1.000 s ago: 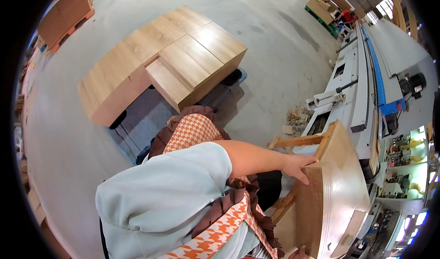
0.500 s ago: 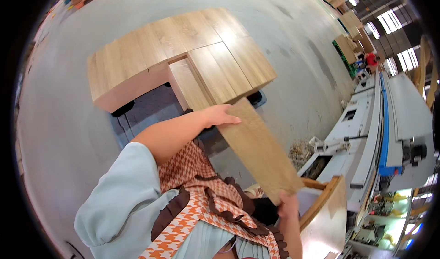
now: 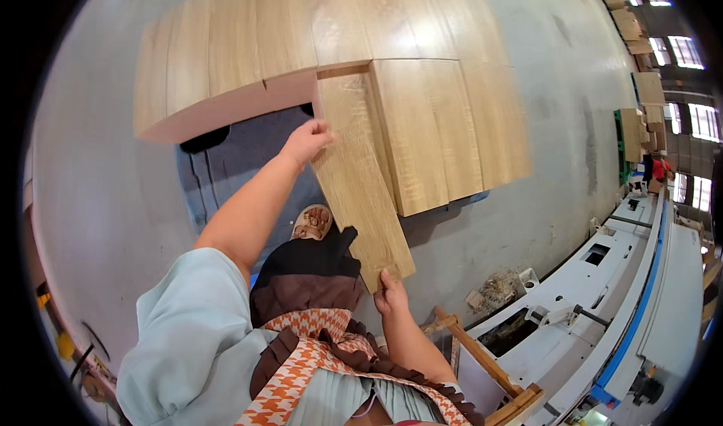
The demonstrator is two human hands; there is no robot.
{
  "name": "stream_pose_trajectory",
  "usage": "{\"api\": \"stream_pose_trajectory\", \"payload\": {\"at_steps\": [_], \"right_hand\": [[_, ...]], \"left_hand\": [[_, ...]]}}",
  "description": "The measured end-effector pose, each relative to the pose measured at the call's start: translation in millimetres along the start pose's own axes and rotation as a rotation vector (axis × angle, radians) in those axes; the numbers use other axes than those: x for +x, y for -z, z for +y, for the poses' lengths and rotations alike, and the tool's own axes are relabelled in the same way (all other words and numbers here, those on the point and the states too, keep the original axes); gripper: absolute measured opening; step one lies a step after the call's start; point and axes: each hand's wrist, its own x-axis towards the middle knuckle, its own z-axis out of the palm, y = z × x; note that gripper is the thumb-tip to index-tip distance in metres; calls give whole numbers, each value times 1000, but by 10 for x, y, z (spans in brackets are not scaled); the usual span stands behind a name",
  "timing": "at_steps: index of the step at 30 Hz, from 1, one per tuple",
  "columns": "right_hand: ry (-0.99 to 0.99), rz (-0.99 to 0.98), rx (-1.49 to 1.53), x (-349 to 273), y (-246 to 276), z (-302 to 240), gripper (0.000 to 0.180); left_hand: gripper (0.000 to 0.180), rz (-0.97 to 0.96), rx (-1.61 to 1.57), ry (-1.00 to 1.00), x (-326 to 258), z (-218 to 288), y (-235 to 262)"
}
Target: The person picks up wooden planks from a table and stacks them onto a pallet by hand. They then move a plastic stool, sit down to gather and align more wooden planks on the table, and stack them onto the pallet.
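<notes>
A long, narrow wood-grain board (image 3: 360, 192) slants from near my body to the slot between the stacks. My right hand (image 3: 391, 293) grips its near end, thumb on top. At the far part of its left edge, my left hand (image 3: 309, 141) is closed with the fingertips at the edge. The far end of the board lies at the slot beside a higher stack of wood-grain boards (image 3: 429, 128). More stacked boards (image 3: 226, 57) run along the back and left, their pale side showing.
A blue pallet (image 3: 252, 151) carries the stacks. My sandalled foot (image 3: 312, 222) is beside it. To the right runs a long pale machine (image 3: 580, 275) with a blue strip. A wooden frame (image 3: 482, 358) stands near my right arm, and a pile of shavings (image 3: 498, 290) lies by the machine.
I have moved closer to the stacks. The board has swung from my right to in front of me, its far end now at the slot. Both hands moved with it.
</notes>
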Motion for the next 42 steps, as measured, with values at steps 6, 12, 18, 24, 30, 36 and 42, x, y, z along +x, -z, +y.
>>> {"api": "stream_pose_trajectory", "payload": {"at_steps": [6,12,18,24,30,36,42], "right_hand": [[-142,24,-34,184,-291,10,44],[-75,45,-105,360,-704,-16,36],[-115,26,-245,483,-1003,-289,34],[-139,9,-303,537,-1039,-346,35],[-168,31,-433,461,-1099,-432,29],[-52,9,-893,378,-881,-581,28],[1018,-8,-1874,407,-1532,-865,88]], "left_hand": [[74,312,-574,-107,84,-868,-50],[67,-10,-605,-12,-107,-575,-400],[75,-12,-630,-65,-33,-485,-574],[80,7,-567,-72,3,-534,-681],[83,106,-144,-152,202,-791,-664],[87,136,-3,-170,225,-865,-694],[88,191,87,-190,198,-856,-686]]}}
